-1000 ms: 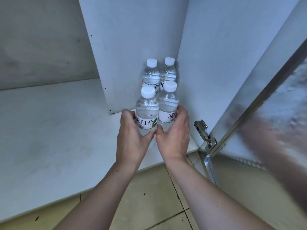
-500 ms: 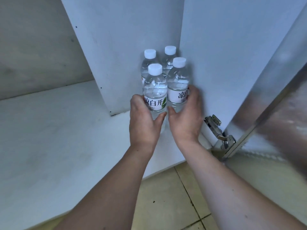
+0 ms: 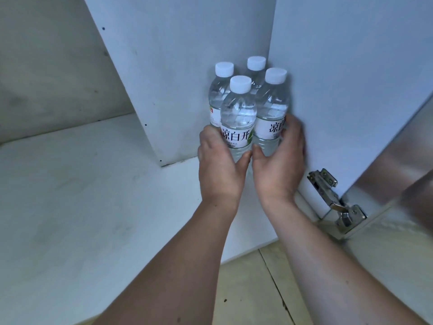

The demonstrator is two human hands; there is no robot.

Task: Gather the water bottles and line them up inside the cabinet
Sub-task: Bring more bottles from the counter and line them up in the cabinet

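**Desk:** What does the head view show?

**Photographer:** A person's two hands set a pair of water bottles into the corner of a white cabinet (image 3: pixel 187 43). The left hand (image 3: pixel 219 165) curls round the front left bottle (image 3: pixel 237 118), thumb across its lower body. The right hand (image 3: pixel 278 158) wraps the front right bottle (image 3: pixel 271 106), fingers at its 3 o'clock side, close to the cabinet's side wall (image 3: pixel 351 78). Both grips are narrow, closed on the bottles.

**Desk:** Where do the bottles sit?

**Photographer:** At about 12 o'clock from the hands, on the cabinet floor (image 3: pixel 82 195). Two more stand just behind: a back left bottle (image 3: pixel 219 95) and a back right bottle (image 3: pixel 255 66), only its cap and shoulder showing. All four are upright, white caps on, packed touching or nearly so in a two-by-two block against the back panel.

**Desk:** How far along is the job?

**Photographer:** Judging by this, well along for these four: they are inside and squared up. Whether the front pair is fully set down, I cannot tell; the hands hide the bases. Releasing them is left, and any bottles out of view would need fetching. The open door (image 3: pixel 398 160) and its metal hinge (image 3: pixel 332 195) lie at 4 o'clock.
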